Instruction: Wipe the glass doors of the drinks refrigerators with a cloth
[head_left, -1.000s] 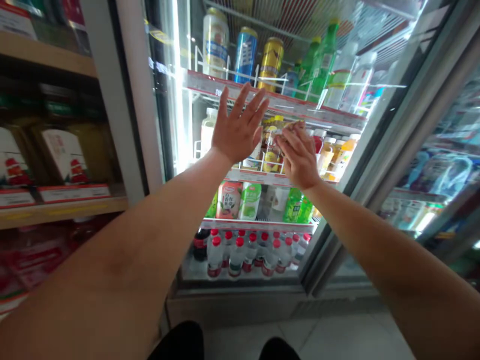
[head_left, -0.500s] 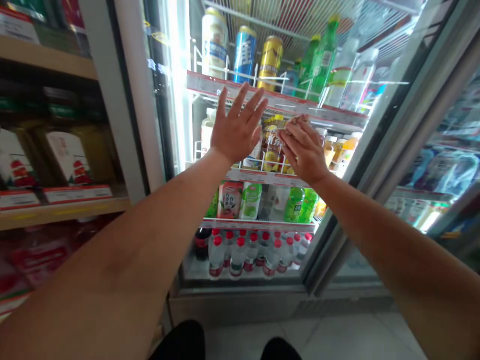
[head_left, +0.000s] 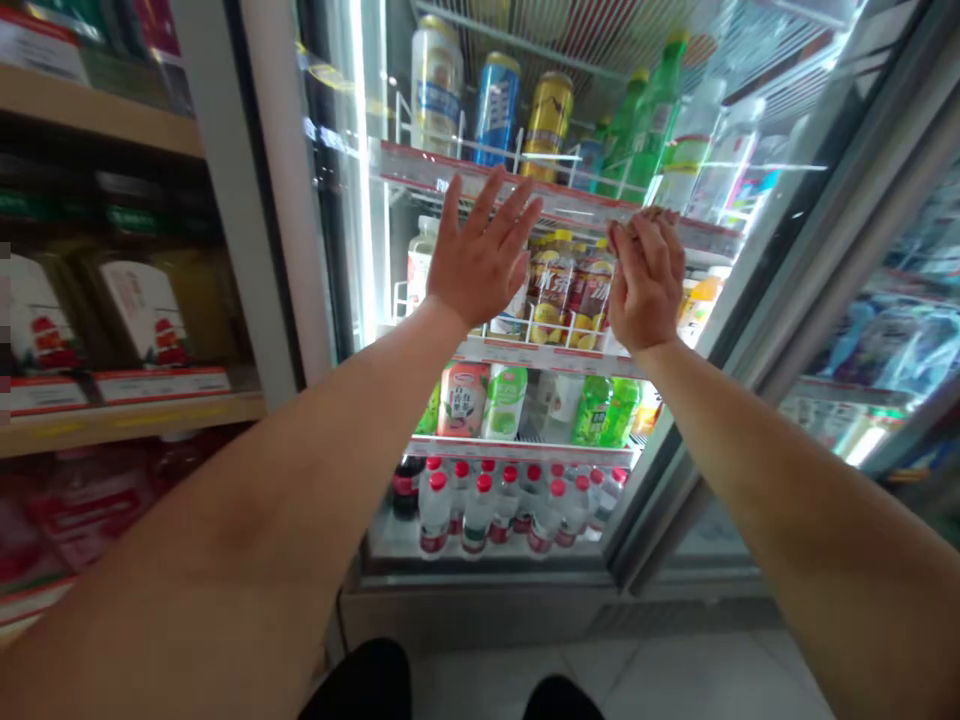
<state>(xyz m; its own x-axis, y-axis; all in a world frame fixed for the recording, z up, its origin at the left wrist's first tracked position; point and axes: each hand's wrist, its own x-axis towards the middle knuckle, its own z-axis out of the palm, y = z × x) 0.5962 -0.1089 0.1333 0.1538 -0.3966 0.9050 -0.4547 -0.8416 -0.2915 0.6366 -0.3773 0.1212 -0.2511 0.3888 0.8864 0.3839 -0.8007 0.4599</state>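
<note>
My left hand (head_left: 480, 258) lies spread against the glass door (head_left: 544, 590) of a lit drinks cooler, fingers pointing up and nothing in it. To its right, my right hand (head_left: 646, 285) has its fingers bent and pressed to the same pane over a crumpled brownish cloth (head_left: 660, 214). Only the cloth's edges show past the fingertips; the rest is hidden under the hand. Behind the glass, between both hands, stand dark bottles with yellow caps (head_left: 553, 285). A gold can (head_left: 547, 125) and a blue can (head_left: 496, 110) are on the shelf above.
Lower shelves hold drink cartons (head_left: 463, 400), green bottles (head_left: 606, 410) and several red-capped bottles (head_left: 476, 515). A metal door frame (head_left: 739, 390) borders the pane on the right. At the left is a wooden shelf (head_left: 135, 412) with large bottles. Below lies a tiled floor (head_left: 465, 680).
My right hand has slid right and slightly up across the glass with the cloth, its fingers now pointing more upward. My left hand stays spread on the pane. The view has shifted a little.
</note>
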